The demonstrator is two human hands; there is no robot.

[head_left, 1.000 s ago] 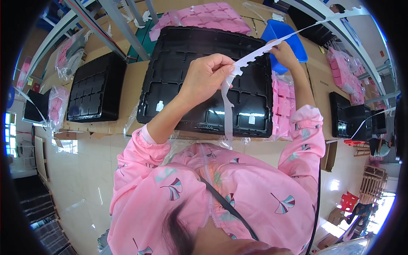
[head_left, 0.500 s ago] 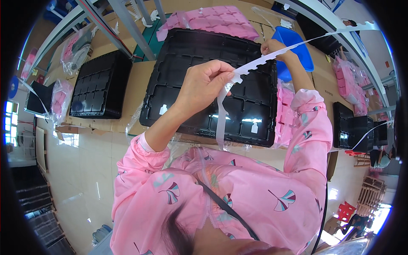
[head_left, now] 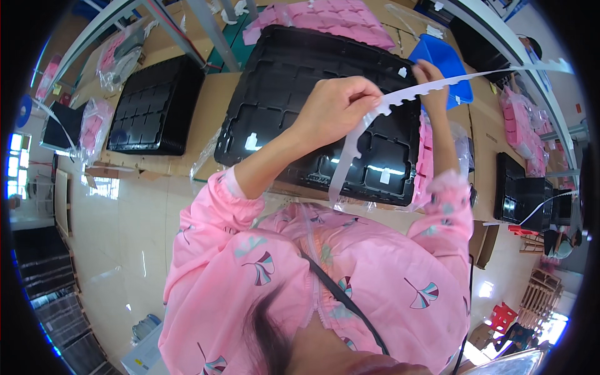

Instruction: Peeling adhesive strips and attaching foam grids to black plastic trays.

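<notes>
My left hand (head_left: 340, 109) is closed in a pinch on a long white label strip (head_left: 431, 89) with a notched edge. One end of the strip hangs down over the tray's near edge, and the other runs off to the upper right. Beneath my left hand lies a large black plastic tray (head_left: 281, 87) with moulded compartments. Small white labels sit on it: one at the left (head_left: 252, 141), one near the front right (head_left: 385, 176) and one at the far right corner (head_left: 403, 72). My right hand (head_left: 432, 90), partly behind the strip and slightly blurred, is beside that corner with its fingers loosely apart.
A blue bin (head_left: 445, 56) stands just beyond my right hand. Pink wrapped packs (head_left: 325, 22) lie behind the tray. Another stack of black trays (head_left: 153, 109) is at the left on the cardboard-covered table (head_left: 215, 94). Metal frame posts (head_left: 215, 37) rise at the back left.
My right hand has moved away from the tray's far right corner, where a white label now shows. My left hand has shifted right and slightly up with the strip.
</notes>
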